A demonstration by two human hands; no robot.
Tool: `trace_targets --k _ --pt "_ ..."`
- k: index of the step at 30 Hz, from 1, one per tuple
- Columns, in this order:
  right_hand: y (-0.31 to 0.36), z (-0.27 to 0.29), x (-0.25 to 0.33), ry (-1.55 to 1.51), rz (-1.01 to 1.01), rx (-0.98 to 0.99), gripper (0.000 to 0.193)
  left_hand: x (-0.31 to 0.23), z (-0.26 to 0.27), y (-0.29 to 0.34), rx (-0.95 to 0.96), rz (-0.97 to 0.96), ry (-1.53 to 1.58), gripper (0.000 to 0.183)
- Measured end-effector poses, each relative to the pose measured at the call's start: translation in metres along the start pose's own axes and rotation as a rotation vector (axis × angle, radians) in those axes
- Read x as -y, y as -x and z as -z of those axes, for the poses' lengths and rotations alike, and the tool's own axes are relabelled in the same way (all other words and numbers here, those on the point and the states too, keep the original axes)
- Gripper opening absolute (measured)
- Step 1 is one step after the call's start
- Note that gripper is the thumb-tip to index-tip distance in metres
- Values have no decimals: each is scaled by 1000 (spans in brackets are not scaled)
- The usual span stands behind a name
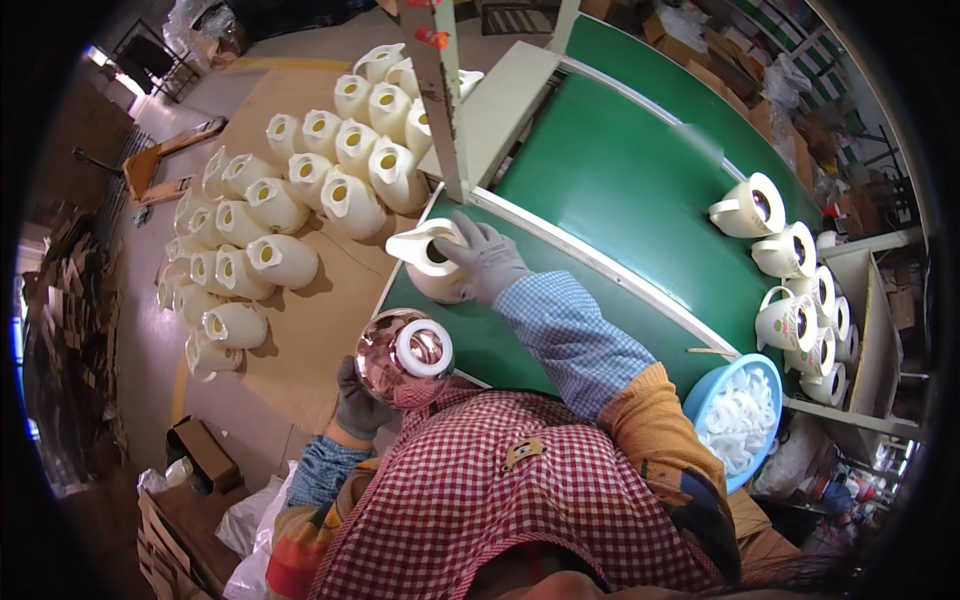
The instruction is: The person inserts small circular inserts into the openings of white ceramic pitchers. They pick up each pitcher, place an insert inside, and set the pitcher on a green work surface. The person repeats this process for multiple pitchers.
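Observation:
My left hand (362, 404), in a grey glove, holds a shiny pinkish-silver glass flask liner (380, 362) from its lower left side, in front of my apron. Around the liner's mouth sits a white ring (404, 350). The gloved right hand (488, 262) grips a cream jug body (408, 246) at its near right edge of the green work surface (500, 345). That jug stands with its spout pointing left and its round opening facing up. My right thumb lies at the opening; part of the jug's right side is hidden by the fingers.
Several cream jug bodies (352, 205) stand on brown cardboard (325, 290) at the left. Beyond a metal rail runs a green conveyor belt (590, 190), with several jugs (788, 325) along its right side. A blue basin (690, 400) holds white rings. A metal post (440, 110) rises ahead.

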State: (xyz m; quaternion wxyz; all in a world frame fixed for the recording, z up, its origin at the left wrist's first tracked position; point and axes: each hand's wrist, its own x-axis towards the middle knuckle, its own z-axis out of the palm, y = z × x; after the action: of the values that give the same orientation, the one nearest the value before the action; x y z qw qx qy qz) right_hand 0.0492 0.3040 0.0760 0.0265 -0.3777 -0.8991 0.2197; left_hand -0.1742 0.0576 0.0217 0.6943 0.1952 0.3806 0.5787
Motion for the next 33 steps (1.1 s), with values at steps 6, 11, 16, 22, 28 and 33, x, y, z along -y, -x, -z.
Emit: trace_targets --k 6,11,16,22,28,33 --pt "86 1 -75 -853 -303 -320 73 -6 -22 -17 -8 -5 443 71" --pt "211 95 -81 -1145 -158 -734 75 -10 -46 -51 264 66 402 70" --pt "252 80 -48 -1290 -107 -743 79 -2 -97 -87 344 240 175 73" --pt "250 49 -8 -934 -1 -714 96 30 -132 -113 423 363 -50 81" --pt "283 51 -4 -797 -178 -689 107 43 -173 -134 753 136 -641 78" --pt "297 49 -6 -767 -123 -763 106 49 -216 -133 691 430 -312 71"
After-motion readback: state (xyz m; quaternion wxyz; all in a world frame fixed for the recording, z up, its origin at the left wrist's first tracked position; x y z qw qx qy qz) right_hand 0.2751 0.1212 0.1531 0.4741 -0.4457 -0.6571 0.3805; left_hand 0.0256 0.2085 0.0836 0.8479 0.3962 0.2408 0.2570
